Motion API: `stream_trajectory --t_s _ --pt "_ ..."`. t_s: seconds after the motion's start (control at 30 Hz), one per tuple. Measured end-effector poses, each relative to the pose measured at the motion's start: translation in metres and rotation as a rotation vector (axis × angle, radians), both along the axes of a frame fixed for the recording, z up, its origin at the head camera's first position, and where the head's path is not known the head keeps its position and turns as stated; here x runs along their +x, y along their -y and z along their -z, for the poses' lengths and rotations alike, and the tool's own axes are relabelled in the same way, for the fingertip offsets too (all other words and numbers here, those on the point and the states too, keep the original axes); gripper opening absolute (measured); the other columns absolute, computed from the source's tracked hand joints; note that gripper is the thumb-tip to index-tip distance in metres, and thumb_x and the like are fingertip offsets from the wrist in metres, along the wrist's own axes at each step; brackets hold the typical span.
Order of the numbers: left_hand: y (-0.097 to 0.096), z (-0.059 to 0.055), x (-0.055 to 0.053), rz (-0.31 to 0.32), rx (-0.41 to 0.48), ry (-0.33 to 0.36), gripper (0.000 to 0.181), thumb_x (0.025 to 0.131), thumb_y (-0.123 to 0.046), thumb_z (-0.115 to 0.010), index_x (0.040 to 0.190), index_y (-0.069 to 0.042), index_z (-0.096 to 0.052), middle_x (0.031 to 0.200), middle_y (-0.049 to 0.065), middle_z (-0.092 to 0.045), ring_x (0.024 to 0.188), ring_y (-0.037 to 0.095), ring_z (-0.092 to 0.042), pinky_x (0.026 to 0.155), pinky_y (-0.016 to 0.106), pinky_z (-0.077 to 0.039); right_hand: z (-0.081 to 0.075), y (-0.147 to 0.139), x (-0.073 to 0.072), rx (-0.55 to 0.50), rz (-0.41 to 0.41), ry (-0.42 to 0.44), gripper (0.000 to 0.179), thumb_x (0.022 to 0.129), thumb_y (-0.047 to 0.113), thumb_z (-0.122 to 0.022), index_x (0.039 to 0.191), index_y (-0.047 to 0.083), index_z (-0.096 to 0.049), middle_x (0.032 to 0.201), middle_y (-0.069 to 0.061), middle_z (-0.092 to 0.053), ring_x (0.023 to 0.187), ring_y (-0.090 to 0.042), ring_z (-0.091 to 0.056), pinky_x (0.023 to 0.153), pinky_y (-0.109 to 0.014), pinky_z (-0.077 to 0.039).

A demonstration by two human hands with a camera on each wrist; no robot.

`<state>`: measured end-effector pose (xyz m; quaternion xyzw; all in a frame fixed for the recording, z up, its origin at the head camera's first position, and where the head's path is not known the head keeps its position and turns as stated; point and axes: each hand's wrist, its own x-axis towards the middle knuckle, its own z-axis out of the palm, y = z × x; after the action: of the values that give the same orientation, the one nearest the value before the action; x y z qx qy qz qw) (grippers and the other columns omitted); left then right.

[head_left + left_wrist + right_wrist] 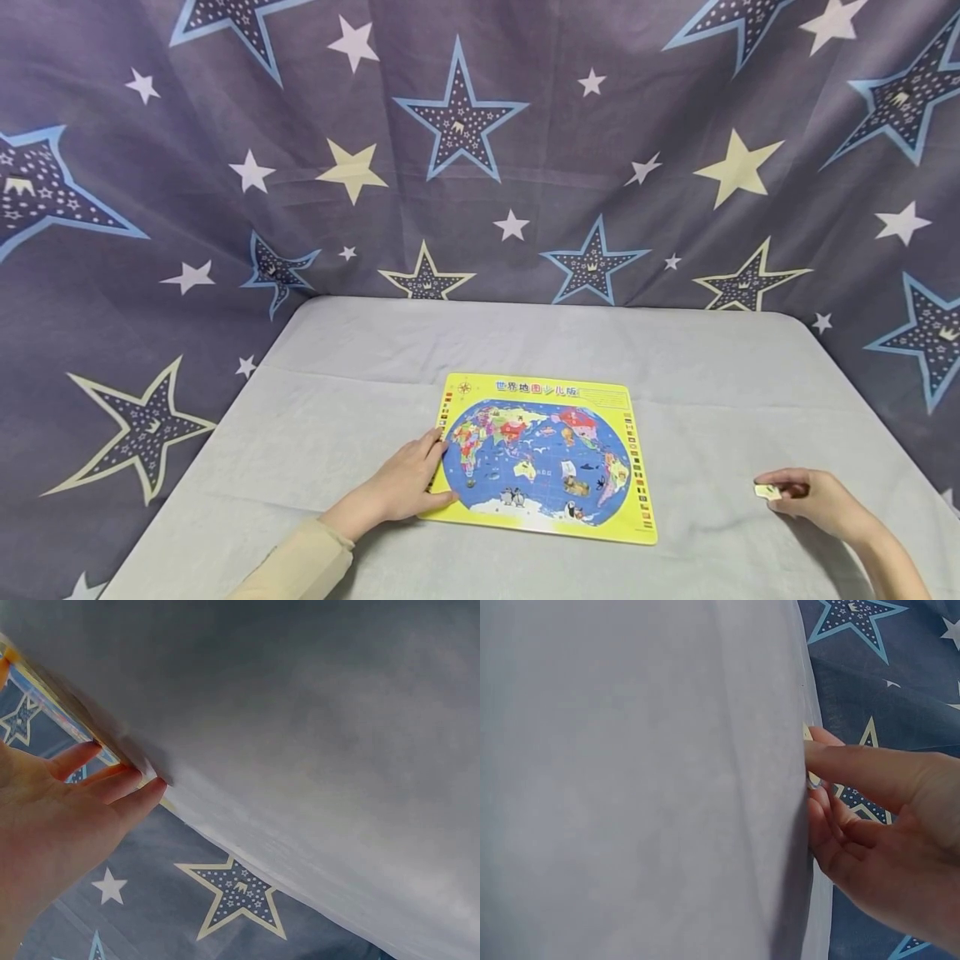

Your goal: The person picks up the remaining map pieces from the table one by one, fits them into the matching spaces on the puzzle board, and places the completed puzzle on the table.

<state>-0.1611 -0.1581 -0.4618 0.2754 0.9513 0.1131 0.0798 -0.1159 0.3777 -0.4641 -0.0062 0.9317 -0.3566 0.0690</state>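
Observation:
A yellow-bordered world map puzzle board (540, 525) lies flat on the table, its blue oval map facing up. At its lower left edge rests my left hand (405, 479), fingers along the side and thumb at the border. In the left wrist view, the fairly straight fingers of the left hand (75, 802) touch the board's edge (56, 705). Off to the right of the board, my right hand (825, 504) pinches a small pale yellow piece (767, 492) between thumb and fingers. Most of that piece (813, 778) is hidden by the fingers in the right wrist view.
A light grey cloth covers the table (360, 342). Behind it and along the sides hangs a dark curtain (555, 192) with blue, cream and white stars.

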Motion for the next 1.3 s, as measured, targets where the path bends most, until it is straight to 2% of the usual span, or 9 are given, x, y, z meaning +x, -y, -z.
stream_trajectory --t_s 0.17,0.33,0.47,0.67,0.9,1.3 --pt "0.000 0.000 0.000 -0.002 -0.003 0.002 0.081 0.080 -0.057 -0.050 0.131 0.004 -0.036 0.138 0.022 -0.026 0.127 0.033 -0.028 0.102 0.044 -0.027 0.004 -0.003 0.001 -0.050 -0.067 -0.078 0.025 0.071 -0.003 -0.066 0.092 -0.015 -0.059 0.067 0.010 -0.048 0.058 0.001 -0.039 0.046 -0.018 -0.036" --pt "0.000 -0.001 0.001 0.002 0.000 0.005 0.080 0.080 -0.056 -0.051 0.131 0.004 -0.036 0.138 0.023 -0.026 0.126 0.033 -0.028 0.102 0.045 -0.027 0.007 -0.006 0.001 -0.111 -0.136 -0.130 0.020 0.073 -0.003 -0.065 0.091 -0.011 -0.060 0.068 0.013 -0.050 0.059 0.002 -0.042 0.046 -0.018 -0.038" --pt "0.000 -0.002 0.001 0.003 -0.003 0.007 0.081 0.080 -0.057 -0.050 0.131 0.004 -0.036 0.138 0.023 -0.026 0.127 0.033 -0.028 0.102 0.044 -0.027 0.006 -0.006 0.000 -0.115 -0.139 -0.119 0.020 0.074 0.001 -0.066 0.091 -0.008 -0.061 0.069 0.012 -0.050 0.059 0.002 -0.042 0.046 -0.019 -0.038" --pt "0.000 -0.002 0.000 0.004 -0.009 0.005 0.081 0.080 -0.056 -0.050 0.130 0.005 -0.036 0.138 0.023 -0.026 0.126 0.033 -0.028 0.102 0.045 -0.027 0.003 -0.005 0.001 -0.089 -0.135 -0.079 0.025 0.075 0.004 -0.066 0.093 -0.011 -0.059 0.071 0.004 -0.056 0.060 0.000 -0.045 0.048 -0.020 -0.040" --pt "0.000 -0.002 0.000 0.003 -0.012 0.011 0.081 0.080 -0.056 -0.050 0.131 0.004 -0.035 0.139 0.023 -0.025 0.127 0.033 -0.028 0.102 0.045 -0.027 0.001 -0.004 0.001 -0.106 -0.146 -0.051 0.025 0.078 0.002 -0.062 0.095 -0.016 -0.056 0.075 0.010 -0.060 0.062 0.001 -0.049 0.049 -0.021 -0.043" --pt "-0.001 -0.002 0.001 0.000 -0.003 0.009 0.080 0.080 -0.055 -0.051 0.130 0.005 -0.036 0.138 0.023 -0.026 0.126 0.033 -0.028 0.102 0.045 -0.027 -0.003 0.000 0.000 -0.059 -0.101 -0.012 0.026 0.079 0.005 -0.062 0.097 -0.013 -0.058 0.075 0.006 -0.060 0.061 0.000 -0.046 0.050 -0.021 -0.042"
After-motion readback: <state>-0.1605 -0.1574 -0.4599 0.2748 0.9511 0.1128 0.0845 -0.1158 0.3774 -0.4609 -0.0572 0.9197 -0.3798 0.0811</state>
